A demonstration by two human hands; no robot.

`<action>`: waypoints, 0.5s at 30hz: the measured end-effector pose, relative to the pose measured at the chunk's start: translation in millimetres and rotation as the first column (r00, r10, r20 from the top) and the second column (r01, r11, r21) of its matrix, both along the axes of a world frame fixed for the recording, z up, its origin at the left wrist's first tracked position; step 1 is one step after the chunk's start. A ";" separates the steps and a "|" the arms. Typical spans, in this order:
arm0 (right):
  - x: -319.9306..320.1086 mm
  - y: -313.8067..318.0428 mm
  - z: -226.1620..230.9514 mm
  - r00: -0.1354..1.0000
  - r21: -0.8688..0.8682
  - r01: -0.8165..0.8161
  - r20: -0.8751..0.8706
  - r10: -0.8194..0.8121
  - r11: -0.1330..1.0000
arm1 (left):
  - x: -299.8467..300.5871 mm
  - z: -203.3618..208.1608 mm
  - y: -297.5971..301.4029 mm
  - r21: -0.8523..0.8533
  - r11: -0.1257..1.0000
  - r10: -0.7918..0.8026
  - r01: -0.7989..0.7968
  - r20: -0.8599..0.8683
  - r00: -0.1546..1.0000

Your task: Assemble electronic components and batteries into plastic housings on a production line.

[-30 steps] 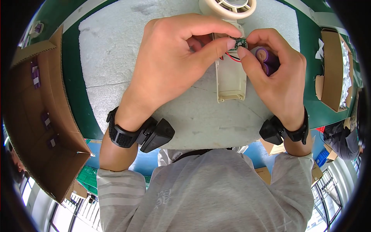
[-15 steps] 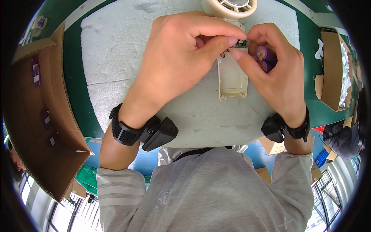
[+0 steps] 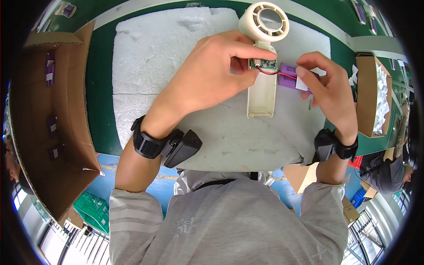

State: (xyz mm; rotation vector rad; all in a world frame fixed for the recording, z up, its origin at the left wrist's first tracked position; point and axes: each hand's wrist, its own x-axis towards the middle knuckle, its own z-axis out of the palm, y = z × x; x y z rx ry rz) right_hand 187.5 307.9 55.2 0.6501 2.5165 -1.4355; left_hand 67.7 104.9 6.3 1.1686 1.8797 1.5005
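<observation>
A cream handheld fan (image 3: 261, 101) lies on the foam sheet, its round head away from me and its hollow handle open toward me. My left hand (image 3: 205, 77) grips the upper handle, index finger across it and thumb at its left edge. Between them shows a green circuit board (image 3: 270, 64). Red and black wires (image 3: 266, 72) run from the board to a purple battery pack (image 3: 287, 82) with a white label. My right hand (image 3: 330, 84) pinches that pack by its right end, just right of the handle. Some right fingers are hidden beneath the pack.
The white foam sheet (image 3: 150, 62) covers much of the green table (image 3: 99, 101). On the left stands a large cardboard box (image 3: 73, 119) with several purple battery packs inside. A smaller box (image 3: 365, 92) of white pieces is at the right. Another person (image 3: 384, 172) sits at far right.
My right hand has moved right, away from the board, and the battery pack has turned from end-on to lying sideways. Its wires now show stretched across the handle. The head view has shifted slightly.
</observation>
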 end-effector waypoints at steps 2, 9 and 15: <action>-2.8 -1.2 5.9 0.998 0.157 -0.014 0.057 0.005 0.988 | 1.1 5.6 0.6 -0.057 0.998 0.030 -0.025 0.092 0.995; 13.9 -8.3 -2.8 0.848 0.563 -0.158 -0.343 0.403 0.811 | 8.5 3.8 2.7 0.022 0.991 0.127 -0.130 0.085 0.988; 21.7 -19.6 3.4 0.842 0.662 -0.132 -0.318 0.436 0.738 | 10.5 2.7 2.4 -0.028 0.995 0.093 -0.092 0.052 0.994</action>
